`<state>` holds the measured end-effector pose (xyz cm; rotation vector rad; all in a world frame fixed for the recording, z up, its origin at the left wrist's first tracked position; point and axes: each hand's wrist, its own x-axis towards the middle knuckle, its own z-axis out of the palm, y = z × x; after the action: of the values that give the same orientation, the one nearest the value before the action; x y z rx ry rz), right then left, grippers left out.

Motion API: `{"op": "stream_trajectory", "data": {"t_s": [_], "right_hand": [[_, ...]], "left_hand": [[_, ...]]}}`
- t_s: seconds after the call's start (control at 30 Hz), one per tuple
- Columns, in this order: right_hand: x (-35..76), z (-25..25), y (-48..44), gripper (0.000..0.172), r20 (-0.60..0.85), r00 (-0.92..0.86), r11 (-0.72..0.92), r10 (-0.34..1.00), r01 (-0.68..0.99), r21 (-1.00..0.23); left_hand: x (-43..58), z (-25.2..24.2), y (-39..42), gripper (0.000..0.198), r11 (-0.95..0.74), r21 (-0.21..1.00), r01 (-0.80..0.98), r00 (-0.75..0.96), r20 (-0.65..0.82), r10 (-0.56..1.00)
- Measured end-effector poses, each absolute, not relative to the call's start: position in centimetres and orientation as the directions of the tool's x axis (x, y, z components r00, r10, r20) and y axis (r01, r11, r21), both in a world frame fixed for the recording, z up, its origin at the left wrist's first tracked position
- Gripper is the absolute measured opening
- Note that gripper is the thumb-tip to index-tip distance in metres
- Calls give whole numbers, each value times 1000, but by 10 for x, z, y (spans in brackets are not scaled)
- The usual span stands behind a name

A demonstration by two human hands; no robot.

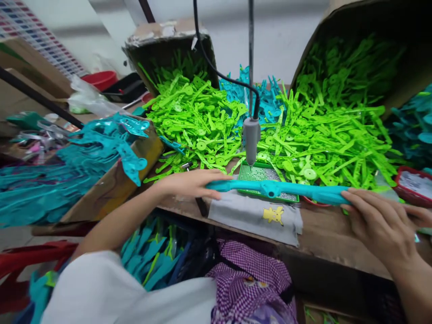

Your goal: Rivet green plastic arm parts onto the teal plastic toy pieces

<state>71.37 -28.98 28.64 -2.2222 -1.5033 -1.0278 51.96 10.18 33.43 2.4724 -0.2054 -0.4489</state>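
A long teal plastic part (270, 189) with a round hole near its middle is held level above the front of the bench. My left hand (192, 182) grips its left end between thumb and fingers. The fingers of my right hand (381, 220) are closed over its right end. Just behind the part hangs a grey electric screwdriver (251, 141), tip down and apart from it. Below the tip lies a green perforated tray (248, 173) holding small shiny pieces, perhaps screws. The part covers some of the tray's front.
Piles of lime-green plastic pieces (199, 121) spill from cardboard boxes (168, 31) behind. Teal parts (101, 148) are stacked at left. A grey cloth (243, 213) hangs over the bench edge. At right stands a red container (413, 186) of small pieces.
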Motion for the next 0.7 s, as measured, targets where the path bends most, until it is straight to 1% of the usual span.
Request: {"op": "stream_trajectory", "data": {"t_s": [0.07, 0.13, 0.17, 0.2, 0.27, 0.33, 0.43, 0.53, 0.6, 0.7], "right_hand": [[718, 287, -288, 77, 697, 214, -448, 685, 877, 172], [721, 289, -285, 74, 692, 142, -400, 708, 888, 228], [722, 290, -283, 73, 680, 99, -365, 726, 894, 259], [723, 292, -280, 71, 666, 68, -338, 743, 897, 285], [722, 297, -276, 66, 640, 52, -317, 767, 898, 307], [720, 301, -272, 63, 635, 54, -312, 771, 901, 301], [717, 305, -270, 63, 658, 59, -331, 750, 896, 296], [718, 304, -273, 61, 676, 79, -360, 733, 888, 286], [721, 302, -276, 60, 681, 95, -371, 727, 888, 272], [725, 295, -283, 62, 683, 116, -378, 721, 892, 247]], "left_hand": [[491, 332, 103, 50, -910, 410, -61, 990, -94, -109], [472, 311, 99, 43, -961, 275, -13, 988, 150, 29], [467, 297, 96, 39, -972, 233, 9, 968, 242, 67], [465, 282, 93, 36, -979, 205, 17, 950, 303, 80], [467, 260, 89, 31, -983, 181, 15, 917, 389, 86], [473, 251, 88, 29, -984, 179, 12, 892, 442, 91], [477, 259, 94, 27, -983, 182, 1, 877, 473, 88], [472, 271, 107, 32, -978, 206, 41, 867, 479, 137], [465, 272, 116, 37, -951, 300, 75, 857, 468, 215], [454, 263, 125, 39, -842, 525, 123, 824, 419, 381]]}}
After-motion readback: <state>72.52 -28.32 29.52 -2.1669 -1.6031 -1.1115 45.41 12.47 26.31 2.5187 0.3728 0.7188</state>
